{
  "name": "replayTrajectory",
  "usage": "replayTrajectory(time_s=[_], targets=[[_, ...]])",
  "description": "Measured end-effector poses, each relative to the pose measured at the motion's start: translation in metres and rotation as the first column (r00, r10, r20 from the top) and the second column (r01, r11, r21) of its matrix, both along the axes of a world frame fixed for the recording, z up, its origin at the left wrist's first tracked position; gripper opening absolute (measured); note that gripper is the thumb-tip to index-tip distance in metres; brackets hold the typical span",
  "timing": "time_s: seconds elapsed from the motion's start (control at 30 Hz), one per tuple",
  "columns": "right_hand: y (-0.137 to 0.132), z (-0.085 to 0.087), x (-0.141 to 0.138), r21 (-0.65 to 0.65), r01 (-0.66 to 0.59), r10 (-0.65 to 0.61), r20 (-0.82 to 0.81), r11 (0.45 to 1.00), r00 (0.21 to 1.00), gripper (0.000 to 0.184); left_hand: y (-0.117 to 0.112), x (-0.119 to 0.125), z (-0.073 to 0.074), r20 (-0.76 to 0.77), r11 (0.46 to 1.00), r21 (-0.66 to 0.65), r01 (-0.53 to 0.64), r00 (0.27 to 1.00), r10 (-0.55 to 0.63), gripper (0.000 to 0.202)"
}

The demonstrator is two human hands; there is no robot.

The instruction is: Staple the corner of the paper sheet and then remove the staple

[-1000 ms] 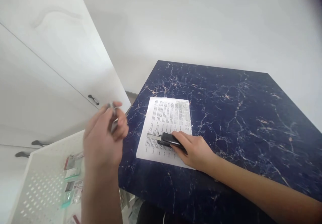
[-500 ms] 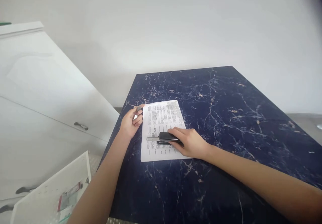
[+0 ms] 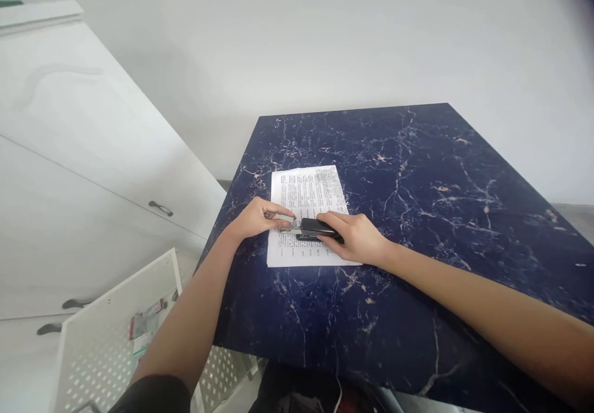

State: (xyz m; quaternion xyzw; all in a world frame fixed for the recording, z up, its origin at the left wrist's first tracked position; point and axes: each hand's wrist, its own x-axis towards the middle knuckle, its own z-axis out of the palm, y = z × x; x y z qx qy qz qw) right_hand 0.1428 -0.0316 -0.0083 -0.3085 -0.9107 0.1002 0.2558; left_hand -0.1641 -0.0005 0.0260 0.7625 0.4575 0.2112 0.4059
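Note:
A printed white sheet of paper (image 3: pixel 309 199) lies on a dark blue marbled table (image 3: pixel 417 171). On the sheet rests a black stapler (image 3: pixel 312 228) with its metal staple rail pulled out to the left. My right hand (image 3: pixel 355 238) is wrapped over the stapler's back end and holds it down. My left hand (image 3: pixel 258 217) sits at the sheet's left edge, fingers pinched together at the tip of the metal rail; something small and silvery shows between them, too small to name.
A white cabinet with dark handles (image 3: pixel 160 208) stands to the left of the table. Below it, a white perforated basket (image 3: pixel 116 332) holds small packets. A white wall runs behind the table.
My left hand came down from over the basket, crossed to the sheet's left edge, and now pinches at the stapler's rail. My right hand stayed on the stapler. The view shifted.

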Motion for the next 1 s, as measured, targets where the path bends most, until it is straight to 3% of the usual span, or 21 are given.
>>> replayTrajectory(time_s=[0.23,0.37,0.5,0.73,1.0], targets=[[-0.004,0.002,-0.002,0.024,0.039,-0.039,0.009,0.999,0.999,0.035,-0.021,0.014,0.015,0.033,0.996,0.076,-0.049,0.998,0.046,0.037],[-0.005,0.003,-0.003,0.024,0.053,-0.054,0.018,0.998,0.998,0.033,-0.036,0.015,0.009,-0.036,0.98,0.147,-0.133,0.99,0.14,0.037],[-0.006,0.003,-0.004,0.028,0.061,-0.062,0.024,0.998,0.998,0.034,-0.047,0.009,0.0,-0.028,0.981,0.138,-0.134,0.99,0.139,0.038],[-0.005,0.001,-0.003,0.034,0.046,-0.046,0.007,0.998,0.999,0.036,-0.045,0.015,-0.008,0.031,0.984,0.139,-0.107,0.994,0.103,0.039],[-0.004,0.001,-0.003,0.049,0.046,-0.047,0.013,0.998,0.999,0.035,-0.046,0.017,-0.003,0.016,0.987,0.14,-0.083,0.997,0.081,0.035]])
